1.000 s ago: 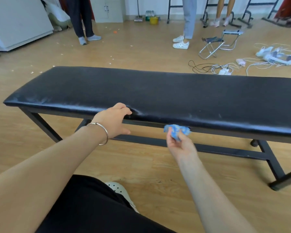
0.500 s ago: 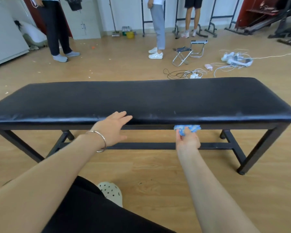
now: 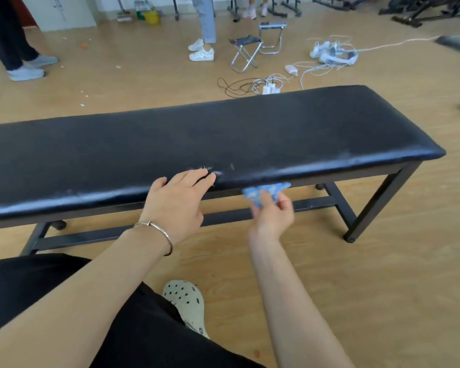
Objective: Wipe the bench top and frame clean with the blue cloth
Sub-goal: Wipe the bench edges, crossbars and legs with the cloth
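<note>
A long bench with a black padded top (image 3: 250, 134) on a dark metal frame (image 3: 377, 205) runs across the view. My left hand (image 3: 175, 205), a silver bangle on its wrist, rests with straight fingers on the near edge of the padding. My right hand (image 3: 272, 216) pinches a crumpled blue cloth (image 3: 263, 192) and holds it against the frame rail just under the near edge, right of my left hand.
Beyond the bench, a folding stool (image 3: 246, 53), tangled cables with a power strip (image 3: 270, 87) and white shoes (image 3: 202, 53) lie on the wooden floor. People's legs stand at the back left and centre. My knee and a cream clog (image 3: 189, 304) are below.
My head has shifted, so the bench's right end now shows. The cloth stays under the near edge, slid slightly along the rail. My left hand keeps its place on the padding.
</note>
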